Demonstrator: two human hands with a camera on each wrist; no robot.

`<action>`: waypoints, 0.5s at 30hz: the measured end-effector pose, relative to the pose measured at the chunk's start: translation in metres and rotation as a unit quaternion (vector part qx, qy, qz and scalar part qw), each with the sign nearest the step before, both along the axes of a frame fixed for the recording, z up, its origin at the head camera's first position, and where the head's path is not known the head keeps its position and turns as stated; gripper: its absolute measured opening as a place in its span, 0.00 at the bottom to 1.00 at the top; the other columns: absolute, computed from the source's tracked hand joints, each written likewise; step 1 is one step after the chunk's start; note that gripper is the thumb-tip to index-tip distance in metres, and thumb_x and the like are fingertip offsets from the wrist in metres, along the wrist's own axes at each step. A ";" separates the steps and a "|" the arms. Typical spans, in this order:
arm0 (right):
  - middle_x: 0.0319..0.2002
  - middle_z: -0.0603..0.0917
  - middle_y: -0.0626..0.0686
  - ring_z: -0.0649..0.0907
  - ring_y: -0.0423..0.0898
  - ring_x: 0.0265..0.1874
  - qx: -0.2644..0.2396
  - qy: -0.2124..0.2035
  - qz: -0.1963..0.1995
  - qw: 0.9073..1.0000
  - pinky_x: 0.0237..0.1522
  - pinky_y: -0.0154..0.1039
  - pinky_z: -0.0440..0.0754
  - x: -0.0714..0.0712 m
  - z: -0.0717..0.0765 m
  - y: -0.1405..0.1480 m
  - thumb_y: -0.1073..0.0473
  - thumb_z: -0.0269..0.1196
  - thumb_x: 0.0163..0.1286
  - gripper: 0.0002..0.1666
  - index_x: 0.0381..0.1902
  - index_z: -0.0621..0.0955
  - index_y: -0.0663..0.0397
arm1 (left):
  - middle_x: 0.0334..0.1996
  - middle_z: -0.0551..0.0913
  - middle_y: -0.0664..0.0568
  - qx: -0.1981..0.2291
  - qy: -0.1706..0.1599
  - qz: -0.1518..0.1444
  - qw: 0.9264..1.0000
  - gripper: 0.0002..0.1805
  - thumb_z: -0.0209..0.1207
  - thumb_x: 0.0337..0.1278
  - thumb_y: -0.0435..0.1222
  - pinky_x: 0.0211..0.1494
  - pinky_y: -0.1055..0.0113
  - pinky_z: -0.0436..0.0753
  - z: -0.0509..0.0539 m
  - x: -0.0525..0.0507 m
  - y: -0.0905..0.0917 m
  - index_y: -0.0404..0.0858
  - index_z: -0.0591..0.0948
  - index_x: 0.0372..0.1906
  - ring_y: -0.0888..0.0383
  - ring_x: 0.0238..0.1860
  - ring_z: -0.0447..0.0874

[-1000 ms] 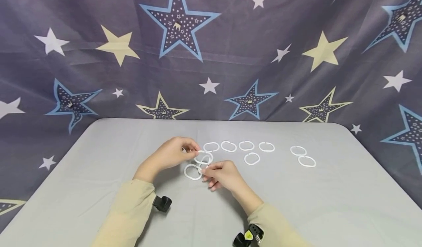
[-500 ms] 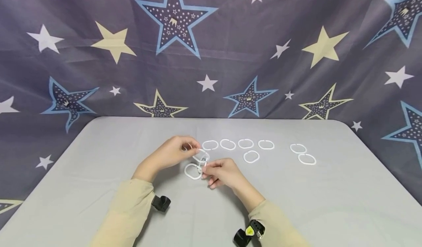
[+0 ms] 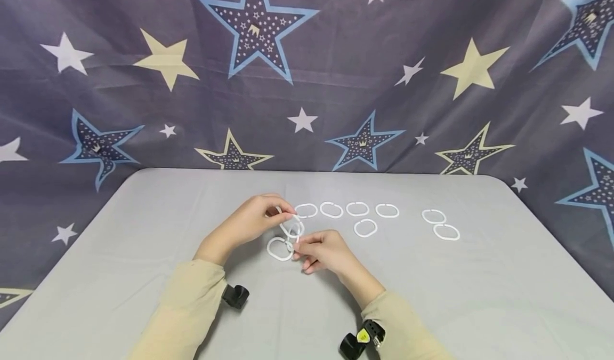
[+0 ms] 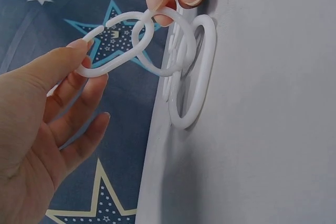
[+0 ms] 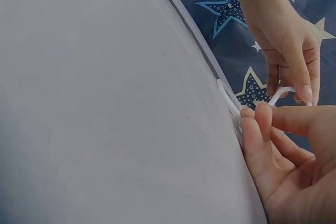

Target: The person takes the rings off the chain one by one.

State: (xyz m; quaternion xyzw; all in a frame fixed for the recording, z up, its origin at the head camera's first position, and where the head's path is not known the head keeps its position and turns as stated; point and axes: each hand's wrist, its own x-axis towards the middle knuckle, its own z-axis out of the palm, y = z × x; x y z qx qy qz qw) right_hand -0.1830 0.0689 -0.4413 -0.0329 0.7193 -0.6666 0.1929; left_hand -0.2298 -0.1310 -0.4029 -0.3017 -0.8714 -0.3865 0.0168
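My left hand (image 3: 251,218) pinches a white plastic oval chain link (image 4: 118,62) between thumb and fingers, and a small gap shows in its upper side. A second white link (image 4: 193,40) passes through it, pinched by the fingertips of my right hand (image 3: 322,249). That second link also meets a third link (image 4: 210,51), which rests on the table below the hands; in the head view this third link (image 3: 269,249) lies left of the right fingertips. In the right wrist view my right fingers hide most of the links.
Behind the hands lies a row of loose white links (image 3: 331,202), with another link (image 3: 355,229) in front of it. Farther right, two links (image 3: 446,239) lie touching or nearly so on the grey table (image 3: 479,296). A starry cloth (image 3: 326,72) hangs behind the table.
My left hand has risen slightly and turned its link, so the link shows as a more upright loop. The right hand keeps its pinch nearly in place. The head view has shifted slightly.
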 end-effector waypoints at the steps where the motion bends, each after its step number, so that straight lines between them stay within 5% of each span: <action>1: 0.29 0.87 0.58 0.79 0.38 0.14 0.000 0.002 0.000 1.000 0.24 0.35 0.84 0.000 -0.001 0.000 0.66 0.65 0.65 0.14 0.45 0.82 0.73 | 0.35 0.83 0.57 -0.001 0.002 0.000 1.000 0.06 0.65 0.62 0.34 0.46 0.62 0.80 0.000 0.000 0.000 0.41 0.88 0.42 0.61 0.36 0.81; 8: 0.30 0.88 0.60 0.81 0.40 0.15 0.018 0.053 0.028 0.998 0.24 0.38 0.84 -0.001 -0.003 0.003 0.66 0.66 0.65 0.12 0.43 0.84 0.72 | 0.36 0.84 0.56 -0.006 -0.009 -0.005 1.000 0.06 0.65 0.61 0.34 0.43 0.64 0.80 0.001 -0.001 -0.002 0.41 0.88 0.41 0.61 0.34 0.79; 15: 0.29 0.88 0.59 0.82 0.42 0.16 0.094 0.142 0.033 0.985 0.22 0.41 0.84 -0.003 0.005 0.006 0.65 0.68 0.64 0.09 0.39 0.86 0.68 | 0.37 0.86 0.55 0.008 -0.014 -0.011 1.000 0.06 0.65 0.61 0.34 0.44 0.63 0.80 0.001 -0.002 -0.007 0.40 0.89 0.41 0.60 0.36 0.80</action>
